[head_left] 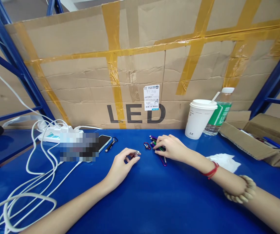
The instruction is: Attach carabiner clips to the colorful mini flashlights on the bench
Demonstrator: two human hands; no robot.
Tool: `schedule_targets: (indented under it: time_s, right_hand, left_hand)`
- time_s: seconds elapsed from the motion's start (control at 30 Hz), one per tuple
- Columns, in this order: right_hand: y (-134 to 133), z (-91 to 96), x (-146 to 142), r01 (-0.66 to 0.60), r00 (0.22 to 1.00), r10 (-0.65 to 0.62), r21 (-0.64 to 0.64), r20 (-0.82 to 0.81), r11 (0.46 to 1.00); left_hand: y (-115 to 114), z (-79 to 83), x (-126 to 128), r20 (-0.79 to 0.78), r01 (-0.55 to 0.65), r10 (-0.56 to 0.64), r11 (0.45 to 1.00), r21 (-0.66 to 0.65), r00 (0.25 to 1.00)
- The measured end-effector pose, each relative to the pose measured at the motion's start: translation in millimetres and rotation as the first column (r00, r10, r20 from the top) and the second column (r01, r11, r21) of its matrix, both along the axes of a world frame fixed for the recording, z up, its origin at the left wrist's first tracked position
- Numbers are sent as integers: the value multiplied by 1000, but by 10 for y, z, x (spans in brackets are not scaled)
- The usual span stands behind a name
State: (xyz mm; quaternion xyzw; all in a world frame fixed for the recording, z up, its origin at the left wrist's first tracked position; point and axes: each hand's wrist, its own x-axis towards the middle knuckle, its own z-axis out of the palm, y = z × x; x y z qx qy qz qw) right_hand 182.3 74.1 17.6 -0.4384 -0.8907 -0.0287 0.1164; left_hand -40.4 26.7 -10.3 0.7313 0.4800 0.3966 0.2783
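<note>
My left hand [123,164] is closed round a small red flashlight-like tube [136,154] with a shiny silver end, its lower part hidden by the fingers. To the right, my right hand [171,148] reaches over a small pile of slim coloured tubes [154,139], purple, green and dark, with metal ends. Its fingertips are drawn together on the pile and cover part of it; what they grip is hidden. Between the hands lies a small red carabiner clip [147,146]. A black slim tube with a clip [111,145] rests beyond my left hand.
A phone [104,141] and a white power strip [49,135] with tangled cables [42,174] are at left. At right stand a white cup [198,120], a water bottle [219,113], a crumpled tissue [225,162] and an open cardboard box [247,146]. A large taped carton [86,87] rises behind.
</note>
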Motion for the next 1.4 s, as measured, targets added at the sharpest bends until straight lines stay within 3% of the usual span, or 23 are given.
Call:
schedule_targets:
  time_s: [0.27,0.37,0.43,0.53,0.67,0.87,1.03,1.17,1.23,1.4]
  right_hand:
    - [12,-40,-32,-72,995,73,26,-63,997]
    - [2,-70,-71,-116,974,117,17,-193,993]
    - [-48,-73,-141,-152,916,130,-27,-380,988]
    - [-191,-41,-285,-215,736,114,-70,-667,974]
    - [-379,6,-425,-265,634,106,-87,-766,960]
    - [-435,-18,-443,-290,695,235,35,-679,956]
    - [-321,-68,-382,-175,768,165,45,-618,984]
    - [-176,-190,-273,-82,918,114,99,-380,992]
    - [-133,-246,-240,-101,955,118,76,-271,992]
    - [-134,-294,-284,-191,929,197,51,-314,980]
  left_hand:
    - [-18,23,4,-6,24,-24,1000,5,1000]
    - [-24,30,9,-8,19,-19,1000,5,1000]
    - [-28,33,11,-16,17,-17,1000,3,1000]
    - [-33,35,10,-10,31,-31,1000,5,999]
    - [-38,31,5,9,53,-53,999,13,999]
    - [-34,14,4,20,33,-33,999,23,999]
    - [-18,1,14,67,2,1,999,-47,998]
    - [-19,1,19,145,9,8,993,-115,989]
    - [-18,-4,17,164,17,3,993,-117,986]
    - [18,-58,-2,160,11,9,993,-120,987]
